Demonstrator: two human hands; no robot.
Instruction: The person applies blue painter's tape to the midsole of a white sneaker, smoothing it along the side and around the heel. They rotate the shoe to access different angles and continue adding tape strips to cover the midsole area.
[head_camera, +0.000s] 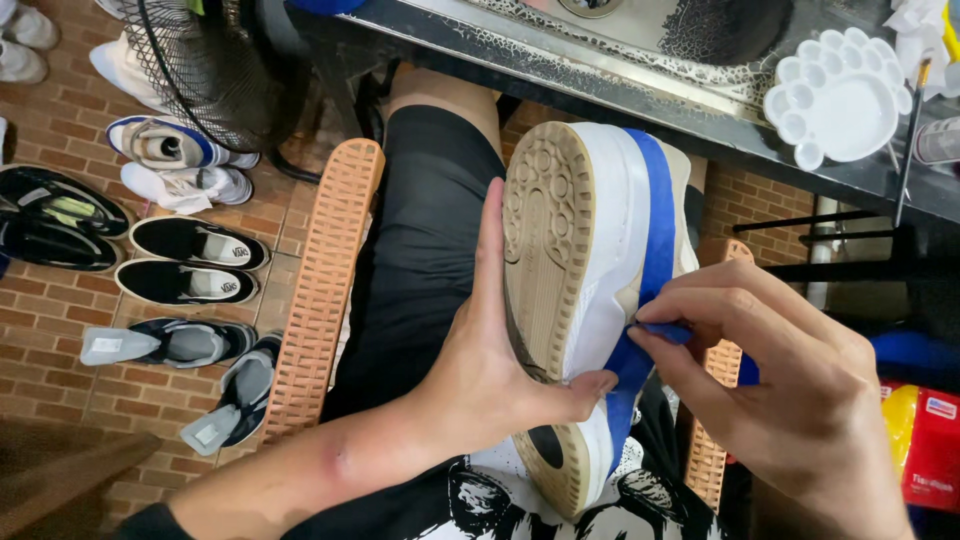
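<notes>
A white sneaker (600, 230) with a blue side stripe and a tan sole lies on its side over my lap, sole facing left. My left hand (490, 350) grips it, palm against the sole and thumb hooked over the white midsole edge. My right hand (790, 390) pinches a small blue piece (665, 332) between thumb and fingers and presses it against the blue stripe. What the blue piece is cannot be told.
A tan rubber sole (325, 290) lies on my black shorts at left. Several pairs of shoes (190, 265) sit on the brick floor, beside a fan (210, 70). A white paint palette (840, 95) and a brush (910, 140) rest on the dark table. A red and yellow package (925, 445) is at right.
</notes>
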